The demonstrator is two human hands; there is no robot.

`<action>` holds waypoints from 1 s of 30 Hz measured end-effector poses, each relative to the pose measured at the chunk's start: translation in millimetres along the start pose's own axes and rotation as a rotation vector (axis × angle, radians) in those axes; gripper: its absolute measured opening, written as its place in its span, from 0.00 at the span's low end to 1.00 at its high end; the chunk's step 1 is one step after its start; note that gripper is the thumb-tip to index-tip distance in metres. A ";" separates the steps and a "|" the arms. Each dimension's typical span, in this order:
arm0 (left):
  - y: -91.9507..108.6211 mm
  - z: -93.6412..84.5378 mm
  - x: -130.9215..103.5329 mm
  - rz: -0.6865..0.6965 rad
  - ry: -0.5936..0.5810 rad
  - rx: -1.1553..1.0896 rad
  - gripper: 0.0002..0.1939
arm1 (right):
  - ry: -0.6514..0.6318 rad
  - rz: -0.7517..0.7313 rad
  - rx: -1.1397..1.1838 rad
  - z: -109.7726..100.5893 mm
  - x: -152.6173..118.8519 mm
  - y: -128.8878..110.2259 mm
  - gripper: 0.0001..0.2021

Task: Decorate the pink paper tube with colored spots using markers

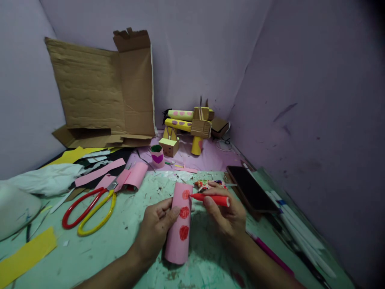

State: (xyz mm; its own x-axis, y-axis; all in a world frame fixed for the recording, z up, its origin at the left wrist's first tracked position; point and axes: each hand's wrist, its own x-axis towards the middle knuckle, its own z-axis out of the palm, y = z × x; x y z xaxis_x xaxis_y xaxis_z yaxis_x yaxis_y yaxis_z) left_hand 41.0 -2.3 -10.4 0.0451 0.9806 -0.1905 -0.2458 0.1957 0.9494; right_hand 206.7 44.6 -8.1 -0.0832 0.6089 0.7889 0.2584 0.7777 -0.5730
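Observation:
A pink paper tube point(177, 245) stands out lengthwise in the middle of the view, with three red spots in a row along it. My left hand point(156, 224) grips the tube from its left side, thumb on top. Between the fingers and thumb of my right hand point(227, 212) is a red marker point(218, 200), its tip touching the tube at the farthest spot. Just beyond my right hand lies a patterned red-and-white item point(205, 184), partly hidden by the fingers.
Scissors point(112, 190) with red and yellow handles lie left, near pink paper point(138, 174) and a yellow strip point(28, 255). A phone point(251, 188) and white pens point(300, 233) lie right. Behind are a pink cup point(157, 157), yellow spotted tubes point(179, 124) and cardboard point(93, 88).

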 end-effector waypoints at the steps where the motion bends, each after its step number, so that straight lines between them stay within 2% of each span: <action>1: 0.2 0.2 0.0 -0.001 0.001 0.002 0.21 | 0.004 0.002 0.004 0.3 -0.2 -0.3 0.08; 5: 2.5 1.0 0.2 0.020 -0.002 0.007 0.20 | -0.038 -0.044 0.028 2.5 -0.8 -0.5 0.08; 11: 2.0 0.7 1.1 -0.002 0.002 0.000 0.19 | -0.007 -0.029 0.008 1.6 0.2 0.2 0.09; 15: 0.6 -0.4 2.1 0.033 -0.021 -0.004 0.18 | -0.054 -0.058 0.036 0.9 -0.6 -1.0 0.10; 19: -0.2 -1.0 1.7 0.030 -0.035 -0.006 0.18 | -0.035 -0.007 0.009 0.4 -1.7 -0.6 0.09; 24: -0.3 -0.9 1.2 0.024 -0.036 -0.017 0.19 | -0.050 -0.032 0.037 0.8 -1.8 2.6 0.10; 30: -1.2 -1.4 1.8 0.003 -0.016 0.016 0.20 | -0.021 0.008 -0.016 0.5 -3.2 5.7 0.09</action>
State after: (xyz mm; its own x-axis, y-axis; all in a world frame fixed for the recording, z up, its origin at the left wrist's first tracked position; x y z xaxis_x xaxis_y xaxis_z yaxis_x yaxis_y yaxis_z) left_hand 40.1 -0.7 -12.2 0.0601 0.9811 -0.1841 -0.2304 0.1931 0.9537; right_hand 208.0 47.2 -14.0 -0.1013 0.6186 0.7791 0.2747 0.7701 -0.5758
